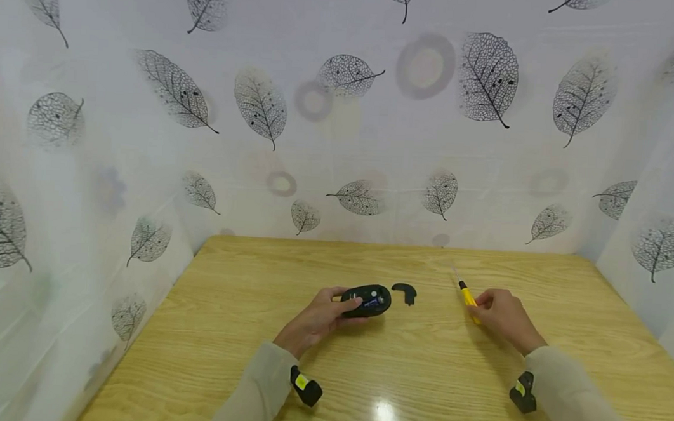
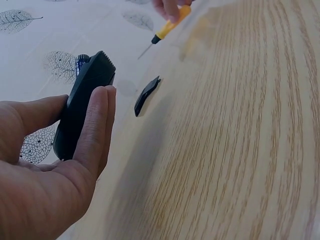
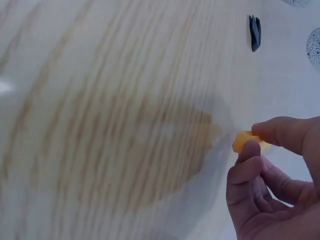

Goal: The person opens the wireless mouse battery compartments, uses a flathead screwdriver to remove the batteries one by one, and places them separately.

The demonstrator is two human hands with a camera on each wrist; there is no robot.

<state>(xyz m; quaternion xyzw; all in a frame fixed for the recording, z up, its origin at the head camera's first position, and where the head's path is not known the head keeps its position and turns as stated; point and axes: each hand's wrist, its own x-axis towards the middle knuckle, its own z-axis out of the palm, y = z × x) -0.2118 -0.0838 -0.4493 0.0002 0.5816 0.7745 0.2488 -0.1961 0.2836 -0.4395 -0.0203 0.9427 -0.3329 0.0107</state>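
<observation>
My left hand [image 1: 322,314] grips a black computer mouse [image 1: 379,309] with its underside turned up, the thumb across it. A battery [image 1: 371,300] shows in the mouse's uncovered bay. In the left wrist view the mouse [image 2: 82,107] stands on edge between thumb and fingers, above the table. My right hand [image 1: 505,315] pinches a yellow screwdriver [image 1: 467,295] by its handle, the thin shaft pointing away to the far left. Only the handle's end [image 3: 242,142] shows in the right wrist view. Between the hands, the mouse's black battery cover [image 1: 406,292] lies on the table.
The wood-grain table [image 1: 419,380] reaches back to a white curtain [image 1: 364,135] printed with dark leaves, which also hangs at both sides. Both forearms wear a black wrist camera, the left one [image 1: 306,387] and the right one [image 1: 524,393], low over the tabletop.
</observation>
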